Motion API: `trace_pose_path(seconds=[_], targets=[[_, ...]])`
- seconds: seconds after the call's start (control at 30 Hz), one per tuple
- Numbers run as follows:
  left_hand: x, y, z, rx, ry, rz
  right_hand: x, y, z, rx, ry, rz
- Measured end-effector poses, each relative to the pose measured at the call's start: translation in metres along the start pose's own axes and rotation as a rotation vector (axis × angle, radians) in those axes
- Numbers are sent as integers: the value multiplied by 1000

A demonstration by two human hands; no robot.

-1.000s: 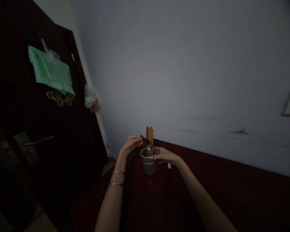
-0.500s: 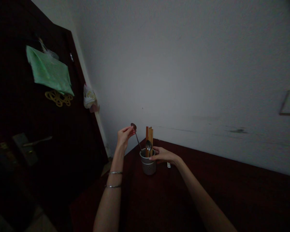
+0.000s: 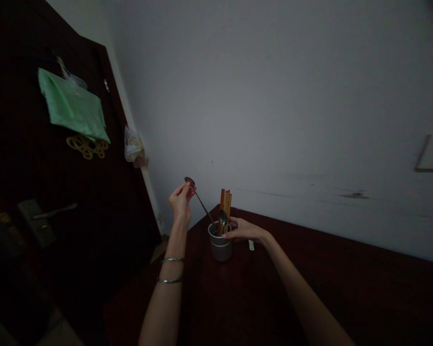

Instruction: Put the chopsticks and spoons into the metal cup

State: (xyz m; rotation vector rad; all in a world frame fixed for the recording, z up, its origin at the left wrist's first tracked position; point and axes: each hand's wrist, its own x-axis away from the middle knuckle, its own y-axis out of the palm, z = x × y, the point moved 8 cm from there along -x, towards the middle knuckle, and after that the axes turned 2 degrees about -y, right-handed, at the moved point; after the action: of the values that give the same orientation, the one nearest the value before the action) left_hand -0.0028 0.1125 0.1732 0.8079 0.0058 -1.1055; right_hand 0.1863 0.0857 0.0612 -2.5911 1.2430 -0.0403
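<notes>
A small grey utensil cup (image 3: 220, 247) stands near the far left corner of a dark red table (image 3: 310, 293). Wooden chopsticks (image 3: 225, 206) and a second metal spoon (image 3: 222, 217) stick out of it. My left hand (image 3: 180, 201) is raised up and left of the cup, its fingers pinched on the bowl end of a metal spoon (image 3: 200, 201). That spoon slants down with its handle tip at the cup's rim. My right hand (image 3: 242, 230) rests curled against the cup's right side, holding it.
A dark wooden door (image 3: 39, 182) with a lever handle (image 3: 54, 211) stands at the left, with a green bag (image 3: 74, 105) and a white bag (image 3: 134, 149) hanging on it. A plain grey wall lies behind the table. A small white object (image 3: 251, 245) lies beside the cup.
My left hand has lifted the spoon up and to the left, almost out of the cup. The right hand has stayed on the cup.
</notes>
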Motion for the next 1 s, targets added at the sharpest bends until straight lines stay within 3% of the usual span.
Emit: trace_pose_path(seconds=[0.23,0.37,0.43,0.57,0.73,0.87,1.0], targets=[[16,17,-2,52,-51,-19,16,-42,-9,65,61,185],[28,30,2,89,-48,-42,38,-79,-44,186,-13,437],[36,38,5,110,-44,-63,52,-86,-69,208,-86,509],[53,52,9,146,-23,-67,63,-56,-103,172,-127,345],[72,65,7,171,-15,-73,55,-10,-111,198,-130,106],[76,66,4,172,-13,-80,49,-9,-105,231,-108,101],[69,73,3,98,-55,-213,53,-29,-105,243,-147,220]])
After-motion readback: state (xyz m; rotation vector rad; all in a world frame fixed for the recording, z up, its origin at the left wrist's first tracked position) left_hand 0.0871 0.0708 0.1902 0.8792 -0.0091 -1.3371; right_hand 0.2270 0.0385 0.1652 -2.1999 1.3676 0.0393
